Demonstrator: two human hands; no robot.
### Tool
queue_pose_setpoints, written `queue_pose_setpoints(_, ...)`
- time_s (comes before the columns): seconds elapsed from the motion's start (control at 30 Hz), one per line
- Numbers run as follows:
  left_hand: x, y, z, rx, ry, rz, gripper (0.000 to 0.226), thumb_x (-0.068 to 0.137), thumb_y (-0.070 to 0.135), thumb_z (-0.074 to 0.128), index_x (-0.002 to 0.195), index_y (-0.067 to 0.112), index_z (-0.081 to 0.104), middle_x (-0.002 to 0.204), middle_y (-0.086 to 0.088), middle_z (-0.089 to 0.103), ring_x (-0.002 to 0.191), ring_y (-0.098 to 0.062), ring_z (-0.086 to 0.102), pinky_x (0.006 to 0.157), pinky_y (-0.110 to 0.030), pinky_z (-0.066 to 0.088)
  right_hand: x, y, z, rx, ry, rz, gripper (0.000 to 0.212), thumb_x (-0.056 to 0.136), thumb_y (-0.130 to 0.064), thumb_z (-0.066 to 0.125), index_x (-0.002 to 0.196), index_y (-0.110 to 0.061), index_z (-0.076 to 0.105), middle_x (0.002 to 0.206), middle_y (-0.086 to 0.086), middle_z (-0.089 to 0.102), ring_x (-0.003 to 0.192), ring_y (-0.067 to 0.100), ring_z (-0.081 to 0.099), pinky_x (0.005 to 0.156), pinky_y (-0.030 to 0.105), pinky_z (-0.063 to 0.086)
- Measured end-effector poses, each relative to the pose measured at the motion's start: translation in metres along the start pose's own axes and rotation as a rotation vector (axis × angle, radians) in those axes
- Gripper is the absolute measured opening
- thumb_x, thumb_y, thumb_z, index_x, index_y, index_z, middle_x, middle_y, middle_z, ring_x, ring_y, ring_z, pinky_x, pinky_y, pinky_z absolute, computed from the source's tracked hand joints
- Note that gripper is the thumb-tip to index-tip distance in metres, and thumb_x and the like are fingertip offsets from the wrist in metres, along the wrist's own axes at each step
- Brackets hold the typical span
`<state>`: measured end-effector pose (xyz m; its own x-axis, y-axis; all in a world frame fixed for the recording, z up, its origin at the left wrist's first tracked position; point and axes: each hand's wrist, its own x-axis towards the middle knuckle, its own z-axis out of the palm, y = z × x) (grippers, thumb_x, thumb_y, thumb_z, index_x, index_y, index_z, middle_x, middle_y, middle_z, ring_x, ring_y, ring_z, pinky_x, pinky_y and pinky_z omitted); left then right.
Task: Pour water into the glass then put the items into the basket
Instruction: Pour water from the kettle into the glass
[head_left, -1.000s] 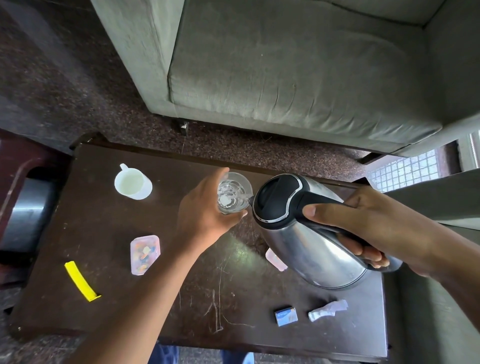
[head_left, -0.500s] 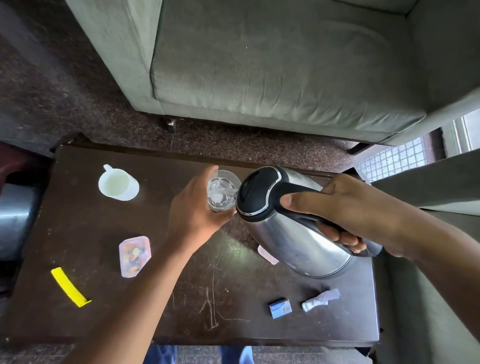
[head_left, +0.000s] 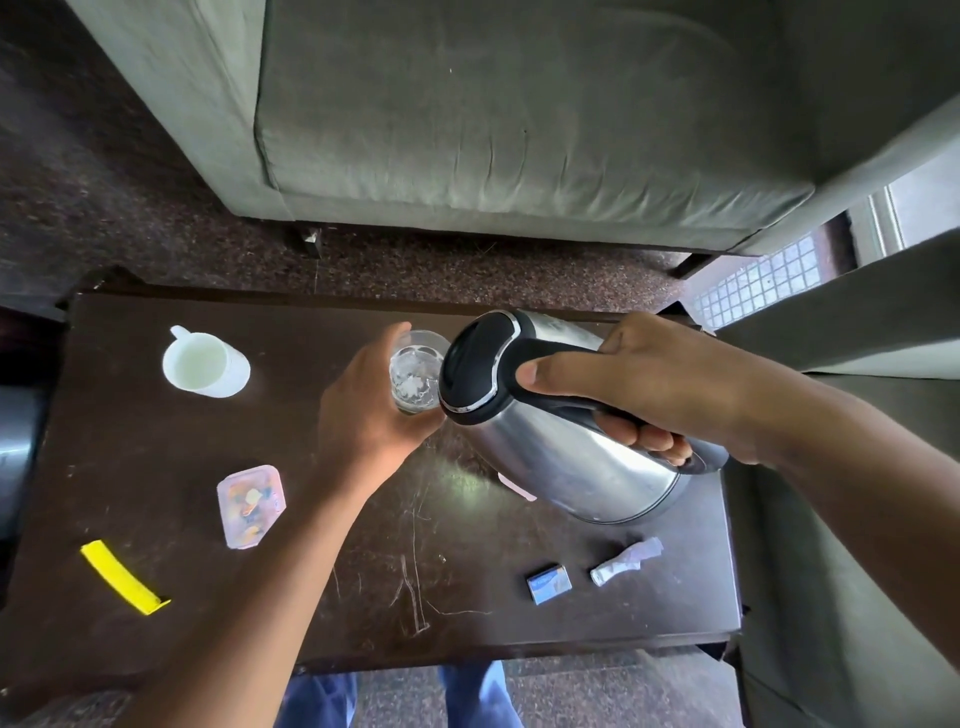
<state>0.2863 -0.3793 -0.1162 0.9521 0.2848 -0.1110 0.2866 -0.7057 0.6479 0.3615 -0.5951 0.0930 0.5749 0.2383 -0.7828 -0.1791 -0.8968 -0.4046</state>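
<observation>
A clear glass (head_left: 415, 375) with water in it stands on the dark table (head_left: 156, 441). My left hand (head_left: 371, 410) wraps around its left side. My right hand (head_left: 644, 387) grips the black handle of a steel kettle (head_left: 561, 447), which is tilted with its spout end at the glass rim. The kettle's black lid faces me and hides the spout. No basket is in view.
On the table lie a white cup (head_left: 205, 366), a small pink lidded box (head_left: 251, 505), a yellow strip (head_left: 123, 577), a blue matchbox (head_left: 549, 584) and a crumpled wrapper (head_left: 626, 561). A grey sofa (head_left: 493, 119) stands beyond the table.
The kettle has tilted further toward the glass and its lid now covers the glass's right rim. The view has shifted slightly; both hands keep their hold.
</observation>
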Motion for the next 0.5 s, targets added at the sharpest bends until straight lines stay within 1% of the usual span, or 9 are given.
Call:
queue_pose_setpoints(0.2,-0.0037,0.0034,0.0002,0.002,-0.003,0.007,0.100,0.070,0.063,0.090,0.155,0.036,0.045,0.151,0.012,0.064,0.138,-0.014,0.064,0.108,-0.036,0.052,-0.0030,0.0012,0.0010,-0.016,0.008,-0.006,0.073,0.072,-0.078,0.066,0.038,-0.016,0.051,0.039,0.003,0.044,0.037,0.021,0.038,0.048,0.029,0.037)
queue_pose_setpoints(0.37,-0.0070,0.0041,-0.0002,0.006,-0.002,0.007,0.101,0.070,0.058,0.093,0.156,0.034,0.046,0.152,0.011,0.064,0.139,-0.014,0.063,0.109,-0.036,0.050,-0.0049,0.0051,0.0008,-0.021,0.008,-0.004,0.074,0.068,-0.082,0.066,0.038,-0.015,0.052,0.040,0.003,0.045,0.037,0.022,0.039,0.045,0.027,0.037)
queue_pose_setpoints(0.5,-0.0088,0.0045,-0.0009,0.001,-0.003,-0.002,0.100,0.070,0.057,0.093,0.156,0.033,0.047,0.153,0.011,0.064,0.139,-0.014,0.063,0.110,-0.035,0.050,-0.0058,0.0078,0.0012,-0.018,0.007,-0.007,0.075,0.071,-0.081,0.067,0.040,-0.015,0.053,0.041,0.005,0.045,0.037,0.022,0.039,0.045,0.026,0.036)
